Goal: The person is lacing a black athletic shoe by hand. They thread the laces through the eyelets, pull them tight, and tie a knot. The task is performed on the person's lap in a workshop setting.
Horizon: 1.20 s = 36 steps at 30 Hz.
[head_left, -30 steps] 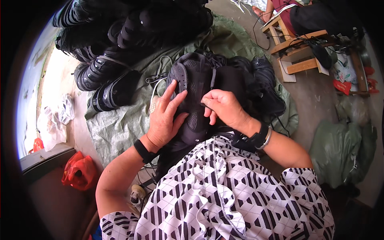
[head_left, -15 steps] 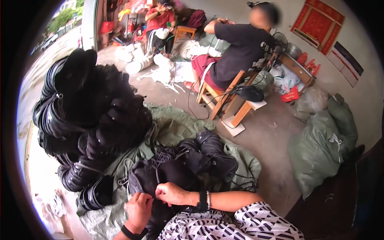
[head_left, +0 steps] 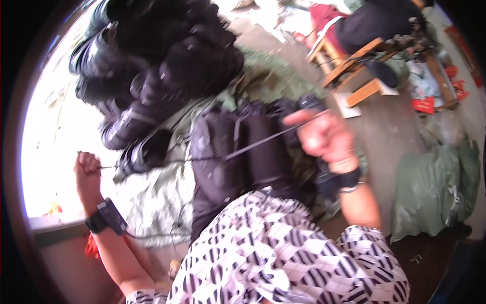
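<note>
A thin dark cord [head_left: 253,145] is pulled taut sideways across a bundle of dark mesh fabric pieces [head_left: 215,137] lying against my lap. Its two lengths meet over the middle of the bundle, and whether a knot is there I cannot tell. At the far left my left hand [head_left: 87,172] is closed in a fist on one end. To the right, my right hand [head_left: 326,137] grips the other end, its outline smeared by motion. Both hands are well apart from the bundle.
Stacked dark curved pieces [head_left: 167,66] form a tall heap at the upper left. Green sheeting [head_left: 157,197] lies beneath the bundle. A wooden chair [head_left: 349,66] with a seated person [head_left: 379,25] is at the upper right. A stuffed green sack [head_left: 430,187] stands at the right.
My hands were close together over the bundle; they have spread wide to the left and right, drawing the cord out between them. The view has tipped down toward my lap.
</note>
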### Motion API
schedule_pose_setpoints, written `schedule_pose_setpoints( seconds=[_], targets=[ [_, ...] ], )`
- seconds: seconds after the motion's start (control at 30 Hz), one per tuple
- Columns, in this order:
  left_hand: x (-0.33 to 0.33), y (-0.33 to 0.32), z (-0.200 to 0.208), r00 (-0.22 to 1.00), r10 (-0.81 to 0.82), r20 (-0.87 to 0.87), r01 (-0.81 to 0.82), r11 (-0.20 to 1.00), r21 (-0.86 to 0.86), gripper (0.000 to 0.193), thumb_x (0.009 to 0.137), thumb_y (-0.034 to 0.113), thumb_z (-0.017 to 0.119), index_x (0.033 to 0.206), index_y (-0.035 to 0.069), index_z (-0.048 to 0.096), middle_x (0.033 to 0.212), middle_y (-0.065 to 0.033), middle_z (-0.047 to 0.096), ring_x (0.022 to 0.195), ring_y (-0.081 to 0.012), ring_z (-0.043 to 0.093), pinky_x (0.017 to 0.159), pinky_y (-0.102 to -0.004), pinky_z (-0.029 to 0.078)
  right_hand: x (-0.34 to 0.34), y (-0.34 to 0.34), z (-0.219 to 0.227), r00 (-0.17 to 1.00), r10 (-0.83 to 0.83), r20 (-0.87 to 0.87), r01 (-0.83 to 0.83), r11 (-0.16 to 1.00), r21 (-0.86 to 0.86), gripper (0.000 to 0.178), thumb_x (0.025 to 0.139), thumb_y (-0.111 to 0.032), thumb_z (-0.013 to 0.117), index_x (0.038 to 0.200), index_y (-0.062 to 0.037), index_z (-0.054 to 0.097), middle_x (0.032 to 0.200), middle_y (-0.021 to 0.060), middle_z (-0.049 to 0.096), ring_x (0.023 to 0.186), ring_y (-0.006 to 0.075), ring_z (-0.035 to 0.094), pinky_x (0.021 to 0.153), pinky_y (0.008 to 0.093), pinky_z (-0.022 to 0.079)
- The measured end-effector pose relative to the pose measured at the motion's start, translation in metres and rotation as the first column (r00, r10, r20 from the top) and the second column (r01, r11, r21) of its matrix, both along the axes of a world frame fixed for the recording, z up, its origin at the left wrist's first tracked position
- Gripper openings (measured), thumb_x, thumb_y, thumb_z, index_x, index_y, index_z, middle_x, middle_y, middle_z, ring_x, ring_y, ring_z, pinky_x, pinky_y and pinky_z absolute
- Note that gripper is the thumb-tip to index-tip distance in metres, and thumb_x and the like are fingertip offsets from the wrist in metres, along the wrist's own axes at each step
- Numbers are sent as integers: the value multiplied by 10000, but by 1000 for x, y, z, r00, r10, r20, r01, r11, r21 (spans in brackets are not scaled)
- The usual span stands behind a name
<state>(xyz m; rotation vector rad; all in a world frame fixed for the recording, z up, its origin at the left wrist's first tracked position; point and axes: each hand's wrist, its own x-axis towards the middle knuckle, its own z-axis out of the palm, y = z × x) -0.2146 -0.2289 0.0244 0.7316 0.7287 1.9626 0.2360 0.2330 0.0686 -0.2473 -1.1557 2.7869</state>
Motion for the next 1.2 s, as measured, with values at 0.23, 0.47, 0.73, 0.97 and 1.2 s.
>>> schedule_pose_setpoints(
  seconds=[0.23, 0.47, 0.73, 0.97, 1.2],
  targets=[
    [-122, -328, 68, 266, 742, -615, -914, -8, -405, 136, 971, 85, 436, 845, 77, 385, 721, 14, 375, 623, -125, 320, 586, -261, 355, 181, 177, 31, 720, -635, -280, 624, 769, -138, 339, 996, -87, 478, 1299, 66, 475, 1227, 151, 556, 600, 65, 424, 538, 207, 381],
    [-40, -462, 144, -15, 479, -878, -730, -605, -318, 62, 965, 86, 447, 1003, 58, 406, 727, 38, 371, 625, -90, 335, 564, -238, 355, 456, 287, 25, 145, -988, -49, 946, 124, 300, 450, 980, -89, 524, 1348, 131, 386, 1328, 227, 542, 1070, 200, 578, 752, 313, 453],
    [-11, -444, 166, 67, 283, -957, -640, -724, -258, 232, 958, 87, 459, 1183, 36, 430, 734, 66, 367, 626, -51, 353, 538, -212, 356, 632, 252, 56, -345, -934, 89, 515, -109, 851, 254, 928, -317, 613, 1092, -129, 656, 850, -3, 627, 587, 135, 489, 496, 259, 387],
    [-40, -223, 60, 497, 187, -847, -865, 26, -501, 396, 952, 88, 469, 1341, 18, 451, 740, 90, 363, 627, -17, 369, 515, -189, 357, 363, 233, -97, 240, -932, 271, 387, 348, 854, 471, 929, -11, 499, 1393, 12, 420, 1306, 155, 573, 591, 35, 348, 500, 161, 324],
    [158, 149, -36, 947, -83, -311, -151, 739, -657, 301, 982, 250, 529, 1142, 28, 653, 570, 79, 406, 461, -17, 347, 423, -196, 245, -22, 5, -90, 957, -270, 110, 64, 562, 825, 394, 910, -93, 584, 1291, -10, 527, 946, 79, 712, 753, 97, 651, 673, 207, 505]
  ],
)
